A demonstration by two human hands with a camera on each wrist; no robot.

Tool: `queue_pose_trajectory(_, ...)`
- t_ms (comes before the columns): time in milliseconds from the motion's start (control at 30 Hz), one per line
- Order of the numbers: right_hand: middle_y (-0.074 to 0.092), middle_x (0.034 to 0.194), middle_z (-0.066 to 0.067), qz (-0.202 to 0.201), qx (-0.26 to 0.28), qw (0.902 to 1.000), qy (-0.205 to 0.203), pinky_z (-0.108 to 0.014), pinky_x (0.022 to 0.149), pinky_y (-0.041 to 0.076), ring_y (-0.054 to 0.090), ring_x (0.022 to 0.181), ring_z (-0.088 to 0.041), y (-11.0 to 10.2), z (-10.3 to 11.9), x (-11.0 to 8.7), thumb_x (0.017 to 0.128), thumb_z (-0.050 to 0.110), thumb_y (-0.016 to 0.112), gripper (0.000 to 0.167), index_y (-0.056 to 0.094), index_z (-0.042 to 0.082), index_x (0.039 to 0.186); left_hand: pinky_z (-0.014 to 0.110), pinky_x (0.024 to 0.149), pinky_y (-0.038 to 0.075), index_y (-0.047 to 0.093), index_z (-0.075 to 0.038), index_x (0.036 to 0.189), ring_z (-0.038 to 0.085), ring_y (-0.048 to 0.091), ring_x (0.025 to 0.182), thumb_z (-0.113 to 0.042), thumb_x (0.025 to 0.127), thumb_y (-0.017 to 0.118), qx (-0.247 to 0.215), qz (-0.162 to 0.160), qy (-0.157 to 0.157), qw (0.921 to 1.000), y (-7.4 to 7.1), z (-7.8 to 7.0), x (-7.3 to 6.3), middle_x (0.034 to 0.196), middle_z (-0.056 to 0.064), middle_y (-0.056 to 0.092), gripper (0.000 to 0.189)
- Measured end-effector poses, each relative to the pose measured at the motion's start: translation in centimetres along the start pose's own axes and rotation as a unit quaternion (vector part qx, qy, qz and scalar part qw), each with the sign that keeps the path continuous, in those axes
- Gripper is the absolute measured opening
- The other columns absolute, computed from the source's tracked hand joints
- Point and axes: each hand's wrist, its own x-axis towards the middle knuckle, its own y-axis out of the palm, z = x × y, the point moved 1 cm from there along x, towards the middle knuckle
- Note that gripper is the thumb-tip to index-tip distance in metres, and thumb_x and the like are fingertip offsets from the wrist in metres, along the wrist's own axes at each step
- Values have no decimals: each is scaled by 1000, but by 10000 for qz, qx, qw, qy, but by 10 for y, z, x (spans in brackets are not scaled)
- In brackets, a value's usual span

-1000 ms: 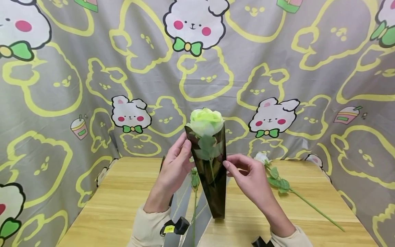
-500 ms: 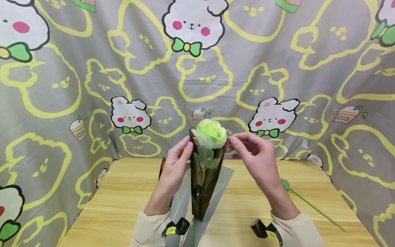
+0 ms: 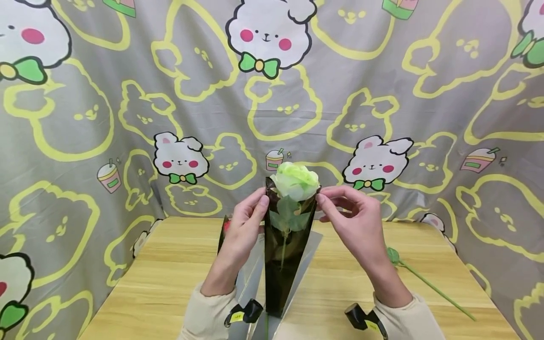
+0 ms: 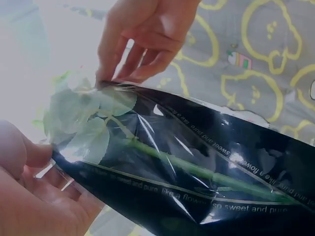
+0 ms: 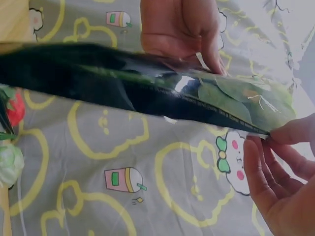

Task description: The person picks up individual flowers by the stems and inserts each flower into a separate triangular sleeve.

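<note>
A pale green rose [image 3: 295,181] stands upright inside a tapered flower sleeve [image 3: 278,288], black with a clear front. Its leaves and stem show through the film, with printed lettering along the borders in the left wrist view. At the sleeve's upper left edge, my left hand [image 3: 243,236] pinches the film between thumb and fingers. My right hand [image 3: 354,224] pinches the upper right corner of the opening, seen close up in the right wrist view. The bloom pokes out above the rim, between both hands.
Grey flat sleeves [image 3: 307,252] lie on the wooden table [image 3: 170,278] behind the held one. Right of them rests a flower stem [image 3: 437,288], its head hidden by my right arm. A red rose [image 5: 15,107] and another pale rose [image 5: 10,164] are at the left in the right wrist view.
The wrapped rose has shifted slightly right and down, and the sleeve has turned. My right hand has moved from the sleeve's side up to its top right corner; my left keeps its grip.
</note>
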Motion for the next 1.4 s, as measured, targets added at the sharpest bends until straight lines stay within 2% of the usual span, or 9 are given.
queue_pose_trajectory(167,73,96,-9,96,-81,9999,-40,-39,65,61,73,76,-22,4,3,-2,93,0,74,5,76,2,98,48,107,45,32,-4,159,28,41,141,-24,113,41,-395,597,76,9974,7,0,-1,156,18,41,52)
queue_pose_trajectory(267,73,98,-8,88,-89,9999,-57,-40,64,61,73,77,-21,5,3,-3,93,-1,74,6,76,2,98,48,118,30,25,-7,162,24,27,151,-30,107,57,-431,760,191,9960,10,1,-1,164,14,32,67)
queue_pose_trajectory(333,72,98,-8,118,-99,9998,-85,-39,64,61,72,78,-21,6,3,-5,93,0,74,5,76,2,97,44,120,28,32,-12,160,21,33,149,-31,99,71,-299,787,357,9958,13,2,-1,159,10,40,75)
queue_pose_trajectory(433,71,100,-8,287,-47,9995,-141,-39,64,61,72,78,-21,7,4,-7,95,2,73,5,76,3,98,39,117,34,46,-17,152,19,44,141,-26,88,84,-206,751,539,9955,16,3,1,149,5,51,75)
queue_pose_trajectory(533,72,101,-10,517,201,9983,-191,-41,63,61,73,78,-23,5,5,-6,98,3,69,7,76,2,101,38,111,41,52,-14,147,23,51,134,-15,89,82,-440,672,528,9954,12,4,1,142,8,56,65)
queue_pose_trajectory(700,71,105,-10,948,365,9944,-286,-41,59,61,73,75,-25,-1,6,2,98,-1,67,13,75,2,108,35,106,44,48,-3,148,25,54,129,-8,91,76,-993,730,434,9914,-1,7,-1,139,12,58,63)
queue_pose_trajectory(833,65,115,-7,1358,260,9885,-612,-36,55,59,68,74,-23,-1,10,8,95,-5,69,22,74,3,114,34,105,46,41,-5,152,22,53,129,-6,92,74,-1537,908,276,9835,-5,7,1,139,12,57,69)
queue_pose_trajectory(1033,63,118,-4,1581,27,9822,-1009,-31,52,57,61,83,-20,5,15,17,92,-6,73,23,76,6,111,34,111,41,28,-9,159,22,44,140,-17,91,81,-2190,1081,24,9697,-8,8,4,153,16,45,87)
queue_pose_trajectory(1400,64,114,-1,1712,-450,9757,-1287,-28,61,58,63,91,-18,4,19,29,85,-6,80,17,76,9,91,25,87,50,32,3,156,13,56,114,-33,88,84,-2097,1036,-419,9714,-13,16,4,140,8,55,94)
